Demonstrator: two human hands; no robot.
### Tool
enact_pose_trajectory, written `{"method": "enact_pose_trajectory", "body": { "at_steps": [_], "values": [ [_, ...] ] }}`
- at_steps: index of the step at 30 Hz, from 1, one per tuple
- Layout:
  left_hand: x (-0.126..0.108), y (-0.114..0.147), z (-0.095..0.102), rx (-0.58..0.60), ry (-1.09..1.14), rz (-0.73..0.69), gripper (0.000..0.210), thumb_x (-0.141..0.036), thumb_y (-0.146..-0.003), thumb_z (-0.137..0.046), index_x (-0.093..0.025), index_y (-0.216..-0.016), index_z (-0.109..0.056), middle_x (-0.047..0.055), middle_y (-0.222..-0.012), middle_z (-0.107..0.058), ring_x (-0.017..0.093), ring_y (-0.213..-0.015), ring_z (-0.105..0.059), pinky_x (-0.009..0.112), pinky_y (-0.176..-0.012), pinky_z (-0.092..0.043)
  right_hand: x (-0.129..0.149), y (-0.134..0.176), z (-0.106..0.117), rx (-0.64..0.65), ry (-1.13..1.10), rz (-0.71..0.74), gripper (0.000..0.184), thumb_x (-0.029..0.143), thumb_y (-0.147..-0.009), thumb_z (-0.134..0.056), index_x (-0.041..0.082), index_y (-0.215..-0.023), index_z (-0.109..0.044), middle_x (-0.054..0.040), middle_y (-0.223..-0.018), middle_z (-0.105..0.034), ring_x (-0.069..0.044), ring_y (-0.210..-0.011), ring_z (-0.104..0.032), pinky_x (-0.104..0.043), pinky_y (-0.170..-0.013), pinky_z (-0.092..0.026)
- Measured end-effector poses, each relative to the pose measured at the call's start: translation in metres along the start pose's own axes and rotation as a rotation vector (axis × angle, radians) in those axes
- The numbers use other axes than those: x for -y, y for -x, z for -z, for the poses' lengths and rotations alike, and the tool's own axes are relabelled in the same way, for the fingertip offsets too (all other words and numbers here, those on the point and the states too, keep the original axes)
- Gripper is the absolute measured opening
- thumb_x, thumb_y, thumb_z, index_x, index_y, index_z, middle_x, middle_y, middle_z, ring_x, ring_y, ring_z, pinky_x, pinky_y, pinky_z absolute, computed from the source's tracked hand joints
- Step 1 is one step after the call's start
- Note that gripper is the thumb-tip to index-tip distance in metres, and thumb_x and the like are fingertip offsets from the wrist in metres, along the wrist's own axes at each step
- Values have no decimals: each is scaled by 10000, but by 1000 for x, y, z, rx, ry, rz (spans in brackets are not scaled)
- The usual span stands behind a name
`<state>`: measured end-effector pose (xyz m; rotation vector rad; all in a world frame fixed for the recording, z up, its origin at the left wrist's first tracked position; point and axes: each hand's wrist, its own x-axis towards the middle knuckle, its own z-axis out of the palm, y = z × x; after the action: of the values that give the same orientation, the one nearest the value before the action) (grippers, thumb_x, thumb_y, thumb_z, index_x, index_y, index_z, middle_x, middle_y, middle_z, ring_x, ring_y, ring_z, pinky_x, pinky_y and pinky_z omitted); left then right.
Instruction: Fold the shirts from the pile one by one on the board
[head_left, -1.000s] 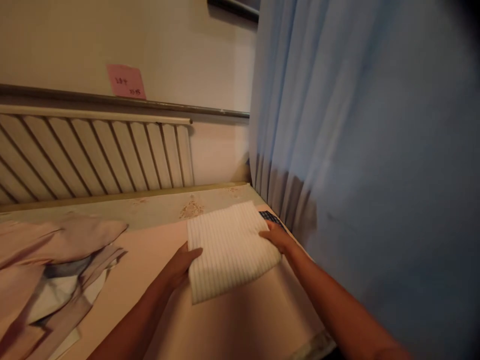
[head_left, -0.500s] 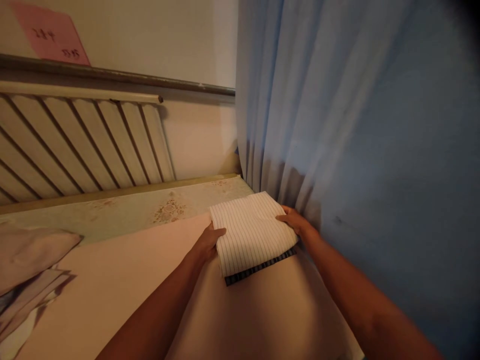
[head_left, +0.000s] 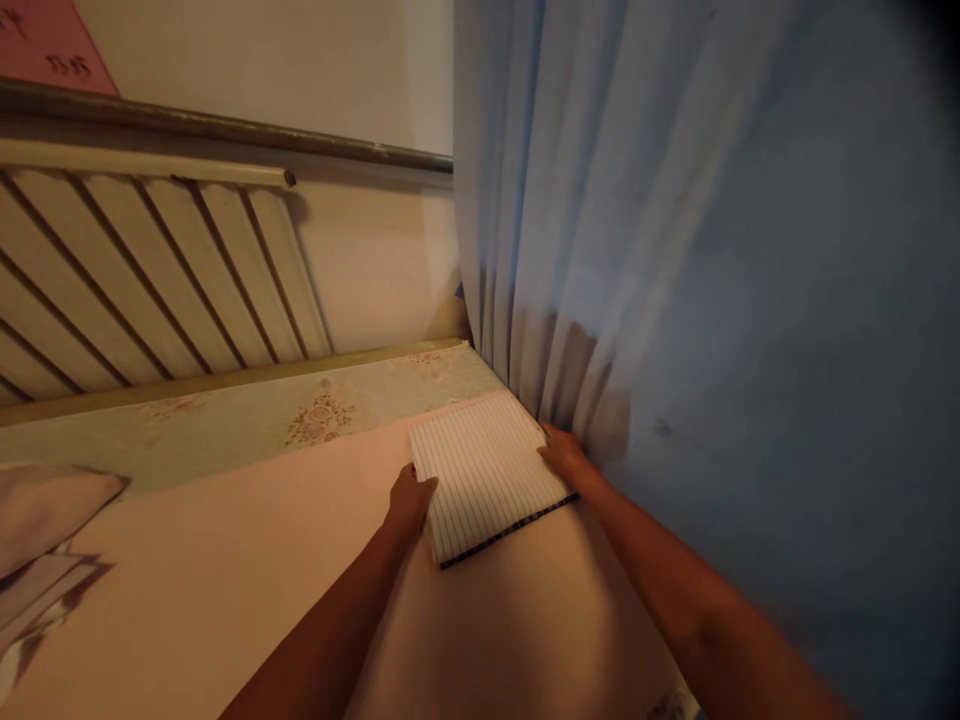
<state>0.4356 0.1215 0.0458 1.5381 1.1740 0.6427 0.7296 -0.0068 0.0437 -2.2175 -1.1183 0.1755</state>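
Note:
A folded white cloth with thin dark stripes [head_left: 491, 475] lies flat or nearly flat on the pink sheet [head_left: 292, 540], near the corner by the curtain. Along its near edge shows a narrow dark checked strip [head_left: 514, 530]. My left hand [head_left: 412, 500] is closed on the cloth's left edge, thumb on top and the other fingers mostly hidden. At the right edge my right hand [head_left: 564, 455] grips it the same way. Whether the cloth is a garment I cannot tell.
Piled fabric with a pillow-like bundle [head_left: 56, 510] lies at the left. A floral green cover [head_left: 322, 415] borders the sheet towards the wall. A radiator [head_left: 150, 270] stands behind the bed, below a dark rail [head_left: 262, 133]. Blue curtains [head_left: 540, 200] hang close on the right.
The cloth has come down flatter against the sheet, both hands still on its sides. Less of the dark strip shows at its near edge. The view has shifted slightly right.

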Motion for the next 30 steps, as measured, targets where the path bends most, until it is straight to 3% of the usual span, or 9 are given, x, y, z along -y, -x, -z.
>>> {"method": "enact_pose_trajectory", "body": {
  "at_steps": [3, 5, 8, 10, 12, 18, 21, 24, 30],
  "values": [
    [-11, 11, -6, -82, -146, -97, 619, -164, -719, -615, -88, -1316, -467, 237, -1421, -460, 379, -1376, -338, 532, -1099, -271, 15, 5, 5, -51, 62, 61, 577, 148, -809, -559, 100, -1378, -476, -170, -1409, -497, -281, -1308, -441, -398, -1114, -281],
    [-15, 21, -15, -129, -354, -324, 642, -171, -788, -551, -128, -1406, -385, 177, -1563, -263, 327, -1460, -156, 515, -1163, -132, 30, 8, 3, -107, 109, 172, 544, 225, -903, -476, 131, -1433, -401, -139, -1521, -348, -257, -1403, -302, -402, -1154, -204],
    [-9, 29, -31, -29, -726, -615, 567, -245, -871, -488, -185, -1426, -393, 104, -1594, -216, 300, -1476, -101, 531, -1174, -63, 47, 18, -18, -104, 230, 373, 490, 311, -962, -405, 181, -1434, -402, -95, -1559, -282, -243, -1448, -193, -441, -1171, -139],
    [4, 29, -39, 100, -851, -608, 542, -324, -893, -474, -217, -1421, -411, 89, -1573, -280, 317, -1463, -157, 571, -1161, -82, 50, 28, -38, -29, 297, 414, 461, 322, -960, -419, 217, -1408, -438, -80, -1537, -337, -249, -1444, -205, -475, -1165, -128],
    [18, 26, -44, 151, -902, -595, 561, -369, -907, -448, -221, -1444, -380, 84, -1569, -290, 321, -1457, -178, 585, -1156, -94, 46, 37, -57, 12, 327, 408, 447, 315, -961, -420, 229, -1398, -451, -78, -1518, -373, -252, -1433, -237, -497, -1157, -130],
    [34, 32, -42, 102, -925, -594, 591, -371, -913, -417, -225, -1478, -322, 82, -1587, -242, 310, -1468, -142, 583, -1162, -86, 36, 39, -71, 39, 390, 403, 461, 325, -963, -379, 227, -1410, -435, -70, -1527, -358, -244, -1428, -250, -503, -1153, -131],
    [37, 53, -31, 163, -928, -533, 615, -406, -917, -399, -211, -1490, -292, 89, -1597, -200, 314, -1472, -123, 602, -1154, -112, 31, 43, -73, 41, 431, 386, 475, 311, -951, -341, 209, -1402, -449, -84, -1517, -375, -256, -1426, -257, -518, -1140, -164],
    [47, 78, -6, 267, -896, -511, 630, -474, -931, -347, -205, -1495, -275, 100, -1598, -195, 310, -1473, -120, 596, -1155, -142, 18, 52, -81, 4, 500, 357, 501, 300, -936, -285, 202, -1394, -463, -98, -1512, -381, -278, -1420, -266, -547, -1104, -229],
    [88, 149, 79, 199, -852, -449, 584, -436, -946, -325, -191, -1476, -311, 93, -1575, -276, 270, -1468, -167, 487, -1194, -163, -2, 103, -88, -23, 527, 391, 478, 243, -845, -309, 212, -1177, -653, -98, -1440, -483, -303, -1389, -328, -549, -1062, -301]
  ]
}}
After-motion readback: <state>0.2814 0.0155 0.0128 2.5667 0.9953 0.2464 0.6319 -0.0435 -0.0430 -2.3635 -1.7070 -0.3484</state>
